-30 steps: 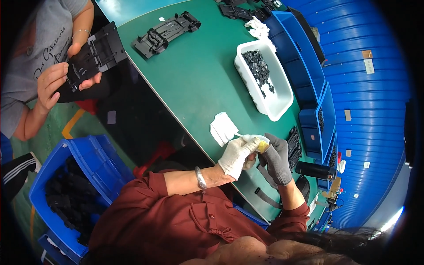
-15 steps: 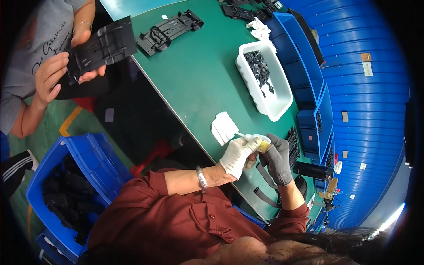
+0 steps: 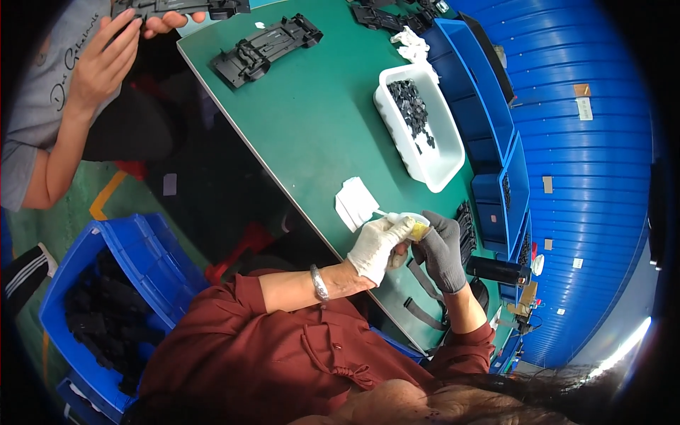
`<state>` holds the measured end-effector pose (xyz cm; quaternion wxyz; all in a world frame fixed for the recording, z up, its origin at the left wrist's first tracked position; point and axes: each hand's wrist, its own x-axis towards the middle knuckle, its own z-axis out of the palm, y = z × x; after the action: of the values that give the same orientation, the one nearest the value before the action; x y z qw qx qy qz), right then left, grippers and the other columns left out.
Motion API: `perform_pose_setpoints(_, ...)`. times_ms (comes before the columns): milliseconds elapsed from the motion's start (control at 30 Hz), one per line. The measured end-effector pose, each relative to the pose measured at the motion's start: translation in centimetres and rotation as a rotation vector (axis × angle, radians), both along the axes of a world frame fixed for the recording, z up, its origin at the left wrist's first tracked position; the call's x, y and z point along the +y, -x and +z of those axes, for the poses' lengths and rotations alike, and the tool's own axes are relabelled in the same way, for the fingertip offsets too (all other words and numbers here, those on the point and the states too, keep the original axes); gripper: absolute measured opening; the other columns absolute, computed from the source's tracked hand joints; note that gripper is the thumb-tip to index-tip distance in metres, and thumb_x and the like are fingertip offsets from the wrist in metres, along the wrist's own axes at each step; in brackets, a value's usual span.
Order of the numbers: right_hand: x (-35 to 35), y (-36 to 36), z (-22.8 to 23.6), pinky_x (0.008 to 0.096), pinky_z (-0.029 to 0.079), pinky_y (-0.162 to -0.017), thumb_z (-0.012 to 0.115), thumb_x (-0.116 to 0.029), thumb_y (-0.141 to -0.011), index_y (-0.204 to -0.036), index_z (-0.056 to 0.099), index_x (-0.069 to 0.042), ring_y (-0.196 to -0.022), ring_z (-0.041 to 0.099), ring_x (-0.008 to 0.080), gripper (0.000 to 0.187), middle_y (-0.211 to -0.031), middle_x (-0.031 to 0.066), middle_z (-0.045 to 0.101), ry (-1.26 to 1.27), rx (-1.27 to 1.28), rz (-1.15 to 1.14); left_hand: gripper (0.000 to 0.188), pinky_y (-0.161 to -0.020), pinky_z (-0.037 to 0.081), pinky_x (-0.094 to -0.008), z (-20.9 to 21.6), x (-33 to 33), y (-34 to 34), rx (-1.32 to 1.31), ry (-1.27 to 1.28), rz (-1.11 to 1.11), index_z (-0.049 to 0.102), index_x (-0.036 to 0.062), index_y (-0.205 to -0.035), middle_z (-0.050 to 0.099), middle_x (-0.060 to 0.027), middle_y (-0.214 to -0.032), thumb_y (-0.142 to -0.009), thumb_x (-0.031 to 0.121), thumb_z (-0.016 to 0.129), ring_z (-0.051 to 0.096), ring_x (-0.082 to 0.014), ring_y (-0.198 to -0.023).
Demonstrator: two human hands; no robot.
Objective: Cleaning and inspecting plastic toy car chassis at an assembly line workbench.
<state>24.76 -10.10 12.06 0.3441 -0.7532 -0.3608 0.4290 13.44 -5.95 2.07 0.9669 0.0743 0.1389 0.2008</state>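
Over the green table, my left hand [image 3: 377,249] in a white glove and my right hand [image 3: 440,251] in a grey glove meet around one small thing. It looks like a white bottle [image 3: 409,217] with a thin spout pointing left and a yellow patch. My left fingers are closed on it. My right fingers are bent against its other end, by the yellow patch; the gloves hide much of it. White paper or cloth [image 3: 355,205] lies flat on the table just beyond the spout. Black straps [image 3: 425,315] lie below my hands.
A white tub [image 3: 443,164] holds small black parts; blue bins [image 3: 476,120] stand behind it. A black moulded part [image 3: 268,51] lies far left. Right of my hands is a black cylinder [image 3: 498,270]. A co-worker's hand [image 3: 108,64] holds another black part [image 3: 180,7]. A blue crate [image 3: 152,258] stands lower left.
The co-worker's hands have raised their black part toward the upper edge and tilted it. My hands keep nearly the same grip and place; the whole view has shifted slightly.
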Motion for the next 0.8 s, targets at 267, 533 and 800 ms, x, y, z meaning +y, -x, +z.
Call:
perform_pose_setpoints(267, 0.21, 0.17, 0.25, 0.0216, 0.029, -0.044, 0.064, -0.029, -0.097, -0.077, 0.057, -0.004, -0.051, 0.041, 0.001, 0.032, -0.063, -0.0051, 0.049, 0.018, -0.003, 0.003, 0.031, -0.048, 0.032, -0.0206, 0.0, -0.03, -0.01, 0.006, -0.009, 0.004, 0.067, 0.008, -0.114, 0.05, 0.0044, -0.069, -0.102, 0.035, 0.058, 0.046, -0.0058, -0.055)
perform_pose_setpoints(533, 0.35, 0.3, 0.16, 0.0216, 0.029, -0.044, 0.064, -0.027, -0.096, -0.077, 0.058, -0.004, -0.051, 0.041, 0.0011, 0.03, -0.063, -0.0051, 0.049, 0.031, -0.004, -0.021, 0.031, -0.05, 0.035, -0.0195, -0.04, 0.12, 0.19, 0.017, 0.019, -0.016, 0.067, 0.009, -0.111, 0.05, 0.005, -0.071, -0.101, 0.037, 0.059, 0.047, -0.0046, -0.057)
perform_pose_setpoints(800, 0.6, 0.48, 0.3, 0.022, 0.028, -0.044, 0.065, -0.024, -0.095, -0.078, 0.059, -0.004, -0.051, 0.04, 0.0011, 0.027, -0.064, -0.0049, 0.05, 0.023, 0.034, -0.041, 0.03, -0.05, 0.036, -0.019, 0.25, 0.19, 0.28, 0.02, 0.005, 0.007, 0.068, 0.01, -0.11, 0.052, 0.005, -0.073, -0.101, 0.038, 0.06, 0.047, -0.0044, -0.057)
